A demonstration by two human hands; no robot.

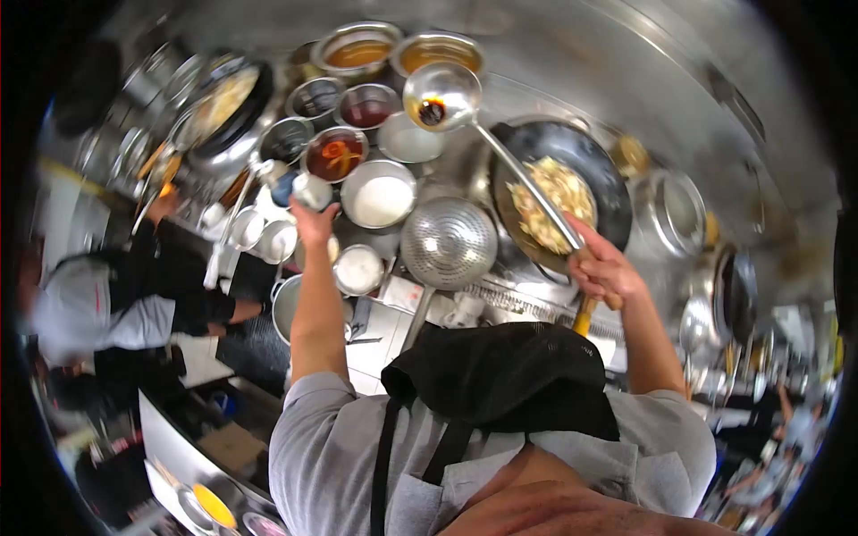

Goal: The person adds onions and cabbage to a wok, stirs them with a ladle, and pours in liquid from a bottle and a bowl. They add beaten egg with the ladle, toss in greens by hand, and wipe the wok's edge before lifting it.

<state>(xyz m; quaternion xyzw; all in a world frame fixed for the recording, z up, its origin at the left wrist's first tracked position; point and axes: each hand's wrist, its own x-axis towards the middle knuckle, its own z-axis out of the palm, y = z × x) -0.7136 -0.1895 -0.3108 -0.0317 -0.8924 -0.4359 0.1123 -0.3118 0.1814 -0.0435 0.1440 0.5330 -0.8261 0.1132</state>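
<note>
Far left: another wok (pixel 223 109) of pale food; a co-worker's hand (pixel 164 206) is near it, well apart from this person's own hands.
Left hand (pixel 315 227): thumb and fingers spread apart at a small white container (pixel 313 190); whether they grip it, I cannot tell. A sideways knock could tip something, since the vessels crowd rim to rim.
Red sauce bowl (pixel 336 154): just beyond those fingers, open-topped, so an overreach could dip into it.
White-filled bowl (pixel 379 195): right of the left hand, exposed to stray drips.
Ladle (pixel 523 179): its bowl, holding a little dark sauce, is above the rear vessels; a twist of the handle could spill it among them.
Skimmer (pixel 449 243): between the hands, handle toward the body, where clothing might catch it; the roomiest passage seems to be above it.
Wok (pixel 603 170): food (pixel 567 192) inside; the ladle's handle crosses above, and lowering it could strike the rim.
Right hand (pixel 606 271): fingers closed round the ladle's handle, beside the wok's near edge; metal pot (pixel 677 213) limits rightward swing.
</note>
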